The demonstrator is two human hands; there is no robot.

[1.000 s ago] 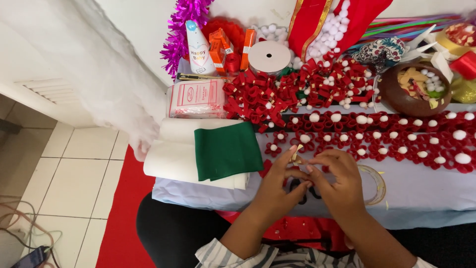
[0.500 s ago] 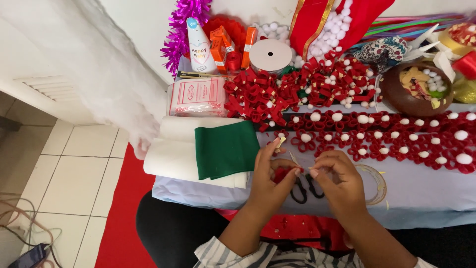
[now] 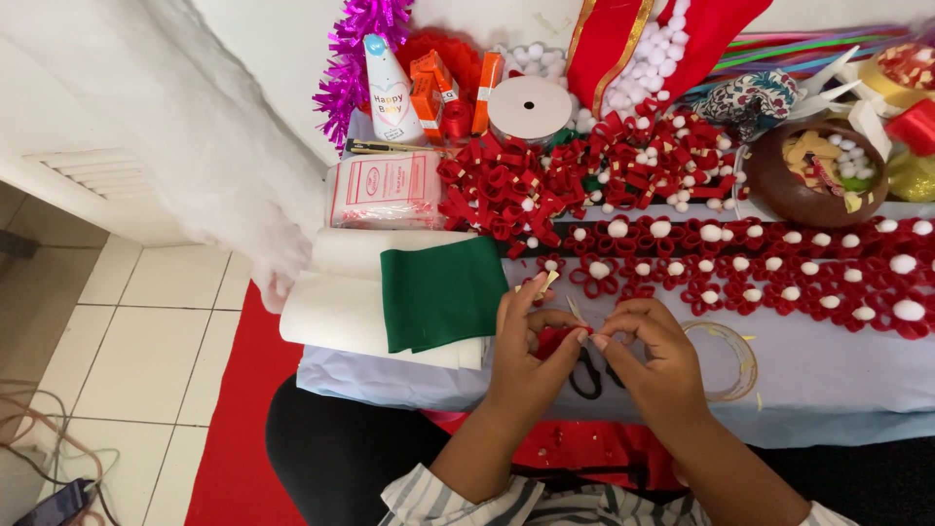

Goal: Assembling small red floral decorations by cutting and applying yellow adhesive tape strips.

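while the hands meet at the table's near edge, these lines hold:
change: left hand has slid back from the green felt side to close on the right hand; both now sit lower and nearer the body.
red piece: pinched between the two hands, just above the near edge.
fingers: left curled tight on the red piece, index raised; right narrow, tips pressing its side.
scissors: lying under the hands, untouched.
meaning: the work looks to be at the fine shaping stage.
tape ring: just right of the right hand.

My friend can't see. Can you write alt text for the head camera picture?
Two hands, left and right, pinch a small red piece over a table. Beside them lie green felt, red flowers with white pompoms, and scissors.
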